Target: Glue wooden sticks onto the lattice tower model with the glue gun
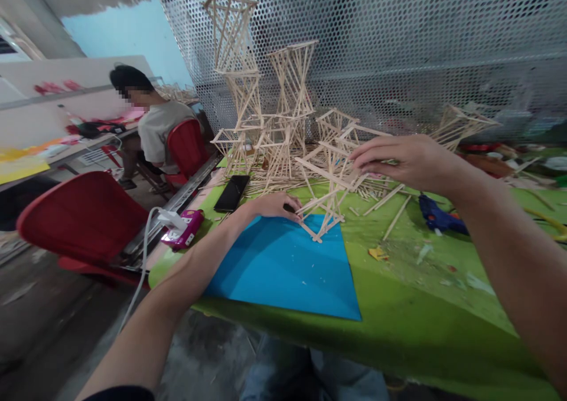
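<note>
A small twisted frame of thin wooden sticks [328, 212] stands on the far right part of a blue sheet [283, 265]. My left hand [280, 205] rests low beside it, its fingers curled and closed on the frame's lower left corner. Up at the frame's top right, my right hand [405, 160] has its fingers drawn together against the upper sticks; the exact contact is hard to make out. Flat sticks form the frame's top edge, with slanting sticks below. To the right of the frame lies a blue glue gun [438, 217].
Taller stick towers [292, 82] and piles of loose sticks stand behind, before a perforated metal panel [398, 52]. A black phone [231, 193] and a pink power strip [183, 230] lie at left. Another person [162, 126] sits beyond a red chair [88, 224].
</note>
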`<state>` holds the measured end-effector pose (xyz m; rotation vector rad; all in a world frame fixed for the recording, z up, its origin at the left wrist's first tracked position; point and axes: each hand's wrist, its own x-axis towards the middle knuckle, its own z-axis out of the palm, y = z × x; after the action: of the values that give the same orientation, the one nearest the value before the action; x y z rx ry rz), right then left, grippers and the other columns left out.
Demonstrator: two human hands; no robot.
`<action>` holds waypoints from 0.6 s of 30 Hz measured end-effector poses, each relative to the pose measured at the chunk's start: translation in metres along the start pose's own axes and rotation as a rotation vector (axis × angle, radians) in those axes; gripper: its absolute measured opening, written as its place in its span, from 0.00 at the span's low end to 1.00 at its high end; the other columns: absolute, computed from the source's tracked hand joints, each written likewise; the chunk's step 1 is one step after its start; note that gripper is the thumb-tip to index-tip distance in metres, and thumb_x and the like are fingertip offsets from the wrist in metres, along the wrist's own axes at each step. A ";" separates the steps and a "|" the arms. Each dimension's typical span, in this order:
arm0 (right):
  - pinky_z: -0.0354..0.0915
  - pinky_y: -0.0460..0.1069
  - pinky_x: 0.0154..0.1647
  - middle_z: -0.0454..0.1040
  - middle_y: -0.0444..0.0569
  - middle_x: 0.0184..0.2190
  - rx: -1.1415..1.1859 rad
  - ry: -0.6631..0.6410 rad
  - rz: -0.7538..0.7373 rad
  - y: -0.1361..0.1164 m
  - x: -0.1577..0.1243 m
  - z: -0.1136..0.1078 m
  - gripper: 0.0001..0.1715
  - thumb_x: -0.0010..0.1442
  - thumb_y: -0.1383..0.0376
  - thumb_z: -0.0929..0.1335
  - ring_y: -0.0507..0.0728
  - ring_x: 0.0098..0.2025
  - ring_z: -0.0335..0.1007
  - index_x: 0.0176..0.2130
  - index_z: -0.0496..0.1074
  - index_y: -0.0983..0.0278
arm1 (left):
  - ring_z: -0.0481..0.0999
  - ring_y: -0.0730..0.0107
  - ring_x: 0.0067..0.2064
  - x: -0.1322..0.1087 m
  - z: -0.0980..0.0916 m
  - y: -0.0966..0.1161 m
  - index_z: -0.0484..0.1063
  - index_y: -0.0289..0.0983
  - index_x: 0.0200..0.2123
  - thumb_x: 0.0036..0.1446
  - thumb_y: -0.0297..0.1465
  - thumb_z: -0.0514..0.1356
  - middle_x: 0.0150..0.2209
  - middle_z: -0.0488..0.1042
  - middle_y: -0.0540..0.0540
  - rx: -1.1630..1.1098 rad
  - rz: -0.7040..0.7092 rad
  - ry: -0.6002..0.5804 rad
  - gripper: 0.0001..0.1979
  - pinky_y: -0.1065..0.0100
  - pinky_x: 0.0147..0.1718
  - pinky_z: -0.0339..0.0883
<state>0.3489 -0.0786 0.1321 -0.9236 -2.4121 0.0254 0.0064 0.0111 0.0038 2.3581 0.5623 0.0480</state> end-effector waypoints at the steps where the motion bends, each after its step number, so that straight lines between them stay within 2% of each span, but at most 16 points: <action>1: 0.71 0.58 0.56 0.85 0.41 0.51 0.004 0.003 0.004 0.000 0.000 0.000 0.14 0.71 0.48 0.70 0.64 0.52 0.82 0.44 0.85 0.46 | 0.77 0.56 0.60 0.000 0.000 0.000 0.85 0.43 0.50 0.66 0.47 0.68 0.62 0.78 0.47 0.002 0.006 0.007 0.17 0.66 0.59 0.67; 8: 0.71 0.58 0.56 0.85 0.39 0.51 0.013 0.013 -0.001 -0.001 -0.002 0.000 0.12 0.70 0.49 0.70 0.63 0.52 0.82 0.44 0.85 0.46 | 0.74 0.51 0.65 -0.003 0.003 -0.005 0.84 0.44 0.53 0.62 0.48 0.70 0.66 0.75 0.48 -0.031 -0.048 0.034 0.21 0.61 0.64 0.68; 12: 0.72 0.57 0.56 0.85 0.39 0.51 0.003 0.015 -0.006 -0.001 -0.002 -0.001 0.13 0.70 0.49 0.70 0.62 0.52 0.82 0.44 0.85 0.46 | 0.75 0.55 0.64 -0.003 0.004 -0.002 0.83 0.43 0.54 0.67 0.46 0.66 0.64 0.76 0.48 -0.066 -0.019 -0.004 0.19 0.63 0.65 0.68; 18: 0.73 0.57 0.56 0.85 0.41 0.51 -0.003 0.019 -0.027 0.000 -0.002 0.000 0.15 0.71 0.48 0.69 0.61 0.51 0.83 0.43 0.85 0.49 | 0.75 0.54 0.64 -0.002 0.004 0.000 0.84 0.45 0.52 0.68 0.48 0.65 0.65 0.76 0.50 0.010 -0.038 0.006 0.18 0.66 0.63 0.67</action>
<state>0.3500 -0.0795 0.1312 -0.8887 -2.4071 0.0031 0.0053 0.0078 0.0015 2.3570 0.6108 0.0346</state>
